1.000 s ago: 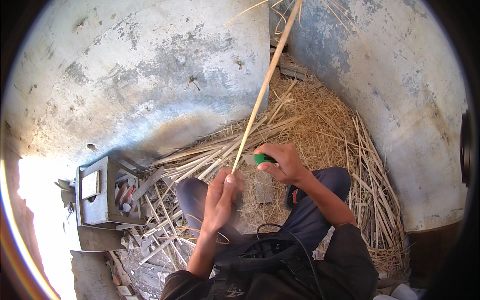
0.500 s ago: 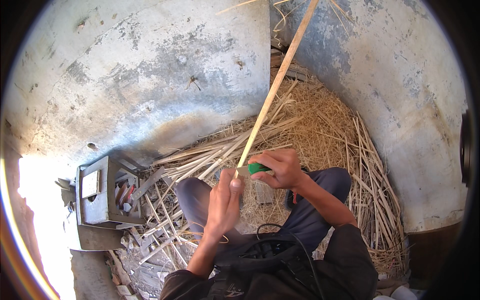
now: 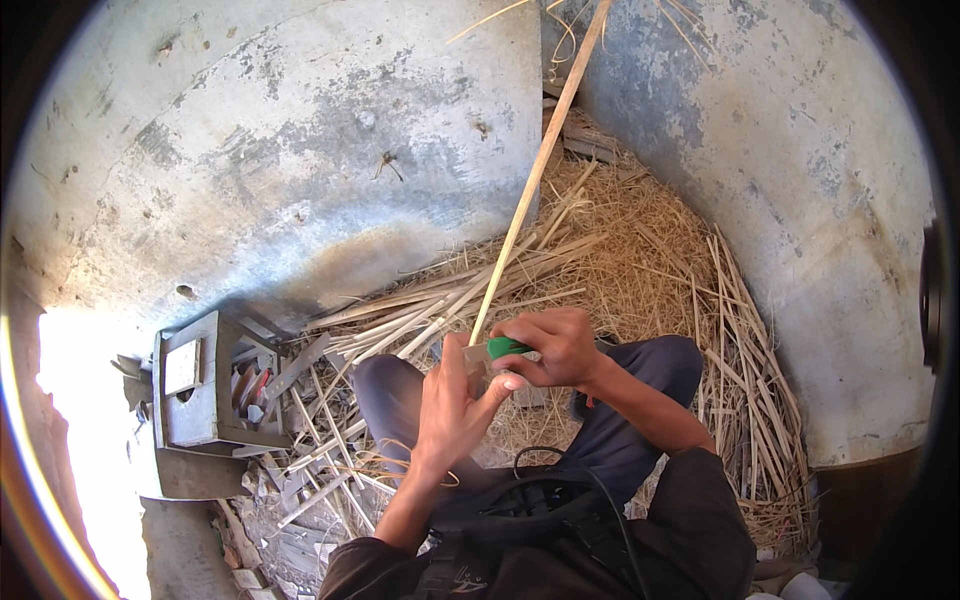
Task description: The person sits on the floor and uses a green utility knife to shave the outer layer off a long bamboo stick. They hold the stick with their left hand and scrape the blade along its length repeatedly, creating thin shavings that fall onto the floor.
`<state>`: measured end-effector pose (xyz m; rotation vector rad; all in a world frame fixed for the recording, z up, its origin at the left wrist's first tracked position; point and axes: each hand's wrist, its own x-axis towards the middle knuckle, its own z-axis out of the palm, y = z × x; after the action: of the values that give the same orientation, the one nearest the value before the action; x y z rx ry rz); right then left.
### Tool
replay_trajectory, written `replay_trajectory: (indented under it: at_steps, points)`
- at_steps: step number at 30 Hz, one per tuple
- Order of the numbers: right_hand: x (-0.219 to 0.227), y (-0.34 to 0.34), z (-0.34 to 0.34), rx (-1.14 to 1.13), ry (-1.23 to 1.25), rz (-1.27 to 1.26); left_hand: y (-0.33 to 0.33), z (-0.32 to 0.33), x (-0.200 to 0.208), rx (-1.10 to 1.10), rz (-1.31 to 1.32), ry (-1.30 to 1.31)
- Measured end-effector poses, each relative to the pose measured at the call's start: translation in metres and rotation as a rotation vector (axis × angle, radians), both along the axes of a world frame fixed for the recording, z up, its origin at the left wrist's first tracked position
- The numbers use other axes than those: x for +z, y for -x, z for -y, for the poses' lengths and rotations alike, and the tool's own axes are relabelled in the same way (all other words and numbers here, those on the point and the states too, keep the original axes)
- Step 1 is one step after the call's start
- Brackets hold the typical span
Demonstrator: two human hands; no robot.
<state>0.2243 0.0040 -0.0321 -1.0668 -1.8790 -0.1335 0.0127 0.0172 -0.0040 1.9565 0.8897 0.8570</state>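
Note:
A long, pale strip of split wood or bamboo (image 3: 527,200) slants up and away from my lap, its near end at my left hand (image 3: 446,405). The fingers of that hand are closed around the near end, while the thumb stretches toward my right hand (image 3: 556,346). My right hand grips a green-handled knife (image 3: 505,347). Its short flat blade lies across the strip's near end, right beside the left fingers. Part of the blade and the very tip of the strip are hidden by my hands.
Fine shavings (image 3: 640,225) heap up in the corner, with bundled strips (image 3: 755,390) curving along the right wall. More strips (image 3: 410,315) lie ahead to the left. A small wooden box (image 3: 190,400) holding odds and ends stands at the left. Curled shavings hang near the strip's far end.
The strip's far part has swung slightly left. Both hands have come closer together, with the knife shifted a little left and down, and the left thumb has moved out toward the right hand.

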Motion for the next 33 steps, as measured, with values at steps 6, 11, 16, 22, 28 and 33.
replay_trajectory:
  at_steps: [6, 11, 16, 22, 28, 33]
  points:
    - [0.003, 0.001, 0.000, -0.013, -0.008, -0.026, -0.005, 0.004, 0.004, 0.036, 0.011, -0.037]
    - [0.005, 0.002, 0.002, -0.027, -0.001, -0.035, -0.006, 0.008, 0.012, 0.042, -0.016, -0.008]
    - [0.007, -0.001, 0.000, -0.080, -0.035, -0.016, -0.004, 0.010, 0.011, 0.068, -0.058, 0.013]
    - [0.010, -0.003, 0.001, -0.110, 0.003, 0.031, -0.005, 0.010, 0.014, 0.051, -0.011, -0.001]
    - [0.012, -0.003, 0.000, -0.122, 0.009, 0.040, -0.007, 0.011, 0.020, 0.087, -0.035, -0.009]
    - [0.011, -0.005, 0.000, -0.132, -0.004, 0.062, -0.007, 0.010, 0.013, 0.111, -0.035, -0.039]
